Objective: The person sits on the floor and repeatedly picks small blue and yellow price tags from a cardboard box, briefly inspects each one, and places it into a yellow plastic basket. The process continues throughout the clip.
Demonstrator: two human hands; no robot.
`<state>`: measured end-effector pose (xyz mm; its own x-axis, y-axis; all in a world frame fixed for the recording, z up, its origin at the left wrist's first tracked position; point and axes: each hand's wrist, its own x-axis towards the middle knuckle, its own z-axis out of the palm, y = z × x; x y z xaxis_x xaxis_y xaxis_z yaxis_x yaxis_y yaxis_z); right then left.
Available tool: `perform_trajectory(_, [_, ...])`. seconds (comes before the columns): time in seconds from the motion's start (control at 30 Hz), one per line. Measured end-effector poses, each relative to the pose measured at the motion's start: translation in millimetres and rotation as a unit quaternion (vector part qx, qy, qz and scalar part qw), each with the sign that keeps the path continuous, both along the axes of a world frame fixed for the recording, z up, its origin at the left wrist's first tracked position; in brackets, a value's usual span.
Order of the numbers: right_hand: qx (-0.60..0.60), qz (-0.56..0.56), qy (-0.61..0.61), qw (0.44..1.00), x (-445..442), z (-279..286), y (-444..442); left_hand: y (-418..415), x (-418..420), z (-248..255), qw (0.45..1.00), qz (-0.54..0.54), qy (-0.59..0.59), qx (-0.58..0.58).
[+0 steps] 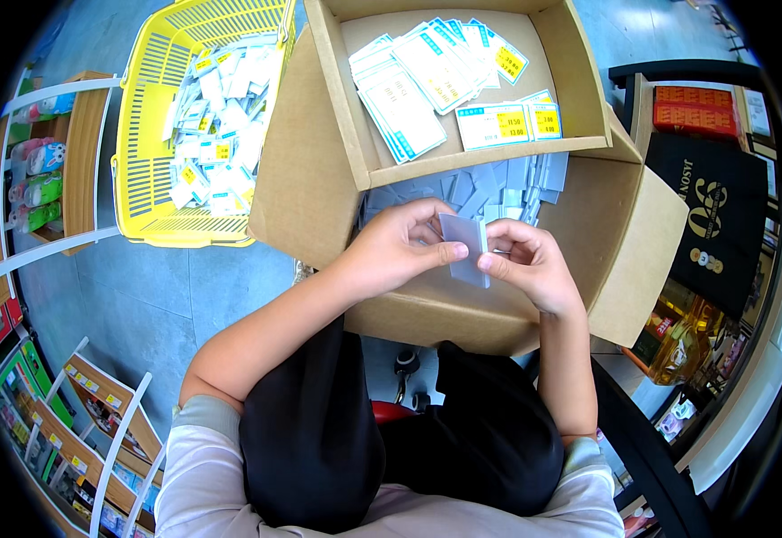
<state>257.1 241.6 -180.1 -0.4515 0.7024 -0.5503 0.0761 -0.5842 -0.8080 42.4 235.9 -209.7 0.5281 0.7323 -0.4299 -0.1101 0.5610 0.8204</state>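
Between both hands is a clear plastic price-tag holder (466, 250), raised above a large open cardboard box (424, 316). My left hand (411, 235) grips its left side, thumb laid across the face. The fingers and thumb of my right hand (524, 261) pinch its right edge. Many similar plastic holders (491, 188) lie loose inside the box below. A smaller cardboard tray (532, 40) rests across the far part of that box. In it lie a fanned stack of paper price tags (424, 74) and a short row of tags (508, 126) with yellow price fields.
At the left, a yellow plastic basket (145, 168) holds a heap of tag holders (219, 134), many with printed tags. Shelves with packaged goods (41, 175) line the left side. On the right are a black bag (707, 222), a red box (693, 111) and bottles of yellow liquid (680, 336).
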Motion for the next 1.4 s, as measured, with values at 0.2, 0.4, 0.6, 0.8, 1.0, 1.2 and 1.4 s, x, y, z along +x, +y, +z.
perform_trajectory(0.2, [0.065, 0.007, -0.128, 0.990, -1.6, 17.8, 10.2, -3.2, -0.3, -4.8, 0.995, 0.034, -0.066, -0.066])
perform_trajectory(0.4, [0.317, -0.035, -0.260, 0.912, -11.3, 84.1, 71.4, -4.0, 0.7, -7.9, 0.996, 0.043, -0.056, -0.062])
perform_trajectory(0.6, [0.465, 0.233, -0.398, 0.756, -36.9, 71.3, 143.2, -2.4, 1.9, -10.5, 0.996, 0.036, -0.048, -0.066])
perform_trajectory(0.8, [0.419, 0.320, -0.445, 0.724, -50.8, 51.3, 149.7, -3.3, -0.1, -9.2, 0.995, 0.042, -0.062, -0.069])
perform_trajectory(1.0, [0.409, 0.308, -0.456, 0.728, -48.5, 49.3, 151.6, -3.5, -0.5, -6.6, 0.995, 0.048, -0.059, -0.066])
perform_trajectory(1.2, [0.450, 0.269, -0.466, 0.712, -42.8, 44.4, 147.4, -3.2, 0.1, -8.3, 0.995, 0.045, -0.054, -0.065])
perform_trajectory(1.4, [0.470, 0.200, -0.422, 0.749, -26.5, 77.2, 138.8, -2.1, 0.8, -6.8, 0.995, 0.043, -0.058, -0.068])
